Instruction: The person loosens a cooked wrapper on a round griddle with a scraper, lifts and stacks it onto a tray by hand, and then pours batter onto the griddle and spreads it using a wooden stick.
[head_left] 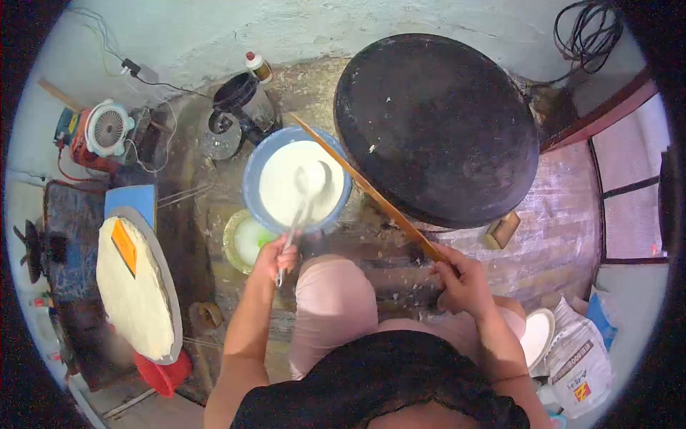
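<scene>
My left hand [277, 259] is closed around the handle of a metal ladle [304, 209]. The ladle's bowl is down at the surface of white batter [275, 187] in a blue basin [251, 175]; how deep it sits is hard to make out. My right hand [461, 277] grips one end of a long, thin wooden spatula [382, 201]. Its blade slants up and leftward, passing over the basin's right rim and in front of the big round black griddle [436, 129]. A few pale flecks lie on the griddle.
Beside the basin sits a yellowish bowl [232, 239] of cloudy liquid. A thick stack of pale round sheets [136, 300] is at the left. A dark pot [236, 93] and a bottle [260, 68] stand behind. A brown block [502, 230] lies below the griddle.
</scene>
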Motion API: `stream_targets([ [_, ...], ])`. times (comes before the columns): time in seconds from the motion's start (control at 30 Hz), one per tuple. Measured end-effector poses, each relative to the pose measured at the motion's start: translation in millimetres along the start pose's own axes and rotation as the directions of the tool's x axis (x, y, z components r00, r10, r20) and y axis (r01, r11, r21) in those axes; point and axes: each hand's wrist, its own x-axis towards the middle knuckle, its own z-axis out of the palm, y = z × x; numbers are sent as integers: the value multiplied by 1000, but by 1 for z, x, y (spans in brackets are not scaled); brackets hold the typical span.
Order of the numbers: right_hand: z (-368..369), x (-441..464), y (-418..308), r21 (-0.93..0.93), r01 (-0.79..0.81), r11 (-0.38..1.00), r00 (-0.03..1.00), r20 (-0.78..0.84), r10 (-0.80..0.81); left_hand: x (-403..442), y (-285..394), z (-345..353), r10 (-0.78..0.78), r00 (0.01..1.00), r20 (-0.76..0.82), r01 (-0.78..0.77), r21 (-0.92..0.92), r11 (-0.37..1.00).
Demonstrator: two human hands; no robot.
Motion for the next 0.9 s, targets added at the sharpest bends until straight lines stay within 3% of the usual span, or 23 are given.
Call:
stream_targets([
  [0.1, -4, -5, 0, 25, 5, 1000, 1000, -17, -5, -43, 6, 21, 81, 993, 84, -88, 80, 993],
  [0.17, -6, -8, 0, 17, 18, 1000, 1000, -25, -17, -71, 7, 39, 135, 990, 28, -137, 103, 985],
  [0.23, -7, -10, 1, 177, -106, 978, 994, 2, 108, -93, 7, 54, 253, 967, -3, -246, 220, 944],
  [0.33, -6, -9, 10, 240, -105, 965, 992, -47, 120, -117, 8, 72, 355, 935, -5, -336, 309, 889],
  [0.47, -9, -8, 38, 207, 19, 978, 989, -144, 11, -134, 11, 105, 461, 887, 20, -428, 414, 803],
  [0.53, -11, -9, 62, 75, 0, 997, 984, -176, 13, -134, 15, 120, 520, 853, 48, -479, 466, 744],
  [0.57, -14, -12, 57, 73, 15, 997, 982, -189, -1, -133, 17, 129, 526, 848, 65, -492, 466, 735],
  [0.63, -28, -20, 36, 269, -135, 954, 983, -84, 163, -130, 24, 150, 526, 848, 67, -498, 440, 747],
  [0.77, -38, -9, 29, 261, -94, 961, 988, -95, 122, -105, 41, 184, 489, 840, 233, -542, 360, 760],
  [0.83, -39, 4, 44, 228, 9, 974, 978, -203, 39, -87, 46, 207, 483, 839, 250, -544, 349, 763],
  [0.9, -46, 15, 24, 152, -33, 988, 973, -219, 66, -61, 48, 226, 524, 828, 198, -560, 332, 759],
])
